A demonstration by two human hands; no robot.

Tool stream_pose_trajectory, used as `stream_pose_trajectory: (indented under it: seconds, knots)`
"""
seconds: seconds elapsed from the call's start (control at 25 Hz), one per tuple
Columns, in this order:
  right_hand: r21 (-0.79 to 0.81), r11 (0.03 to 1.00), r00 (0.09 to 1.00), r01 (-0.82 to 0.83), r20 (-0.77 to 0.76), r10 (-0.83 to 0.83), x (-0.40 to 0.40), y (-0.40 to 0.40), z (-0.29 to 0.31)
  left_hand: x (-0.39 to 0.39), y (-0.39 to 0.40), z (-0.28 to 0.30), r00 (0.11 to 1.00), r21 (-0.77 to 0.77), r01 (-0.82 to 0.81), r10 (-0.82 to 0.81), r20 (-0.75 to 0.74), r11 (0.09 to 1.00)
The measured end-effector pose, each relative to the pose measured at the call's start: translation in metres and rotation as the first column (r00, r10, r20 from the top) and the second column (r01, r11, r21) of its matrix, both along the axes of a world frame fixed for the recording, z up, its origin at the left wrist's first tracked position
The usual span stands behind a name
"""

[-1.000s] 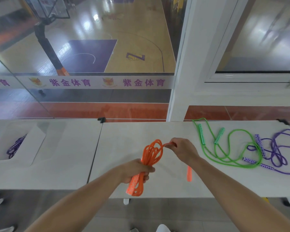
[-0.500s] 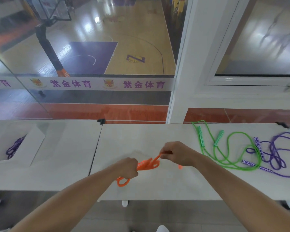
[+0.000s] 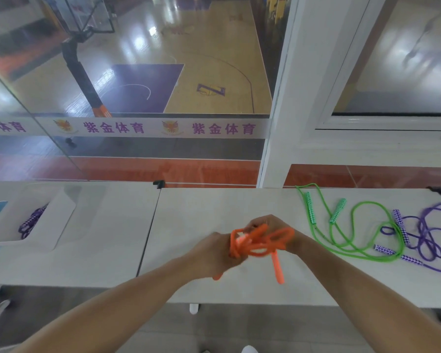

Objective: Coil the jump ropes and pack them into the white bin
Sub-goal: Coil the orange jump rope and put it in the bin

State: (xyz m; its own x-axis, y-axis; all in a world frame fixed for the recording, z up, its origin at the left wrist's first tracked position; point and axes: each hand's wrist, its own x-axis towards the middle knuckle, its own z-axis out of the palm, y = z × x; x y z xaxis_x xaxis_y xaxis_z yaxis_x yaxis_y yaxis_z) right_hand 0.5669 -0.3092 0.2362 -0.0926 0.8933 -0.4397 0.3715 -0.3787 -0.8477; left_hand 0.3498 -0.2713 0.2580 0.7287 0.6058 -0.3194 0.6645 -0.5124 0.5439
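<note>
Over the near edge of the white table [image 3: 214,205], I watch my left hand [image 3: 215,253] grip a bundle of orange jump rope [image 3: 259,242] while my right hand [image 3: 270,229] curls into its loops, one orange handle [image 3: 278,268] dangling. Right of the bundle, a green jump rope [image 3: 351,225] and purple jump rope [image 3: 428,233] lie loose; far left, the white bin [image 3: 59,225] holds a purple coil [image 3: 31,221].

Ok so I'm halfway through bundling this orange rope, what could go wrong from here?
1. The orange rope looks loosely looped between your left hand and right hand; it may spring open before it reaches the white bin.
2. One orange handle dangles free and could snag.
3. The green rope and purple rope overlap on the table, so lifting one may drag the other.
</note>
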Motion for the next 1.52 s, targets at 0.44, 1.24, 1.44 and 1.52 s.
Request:
stream_pose_trajectory:
  seconds: [0.44,1.24,1.44,1.52]
  knots:
    - [0.019,0.990,0.930,-0.140,0.347,0.125,-0.043,-0.007,-0.019,0.006,0.066,-0.036,0.902,0.106,-0.422,0.429,-0.053,0.900]
    - [0.279,0.957,0.987,-0.081,0.154,0.039,0.010,0.017,0.010,0.012,0.020,-0.003,0.956,-0.312,-0.228,0.273,0.107,0.922]
    - [0.219,0.971,0.809,-0.092,0.585,-0.056,0.008,0.005,-0.017,0.015,0.034,-0.007,0.726,-0.645,-0.421,0.663,0.183,0.638]
    - [0.131,0.989,0.651,-0.072,0.758,-0.053,0.005,-0.002,-0.022,0.014,0.036,-0.014,0.645,-0.751,-0.438,0.755,0.119,0.494]
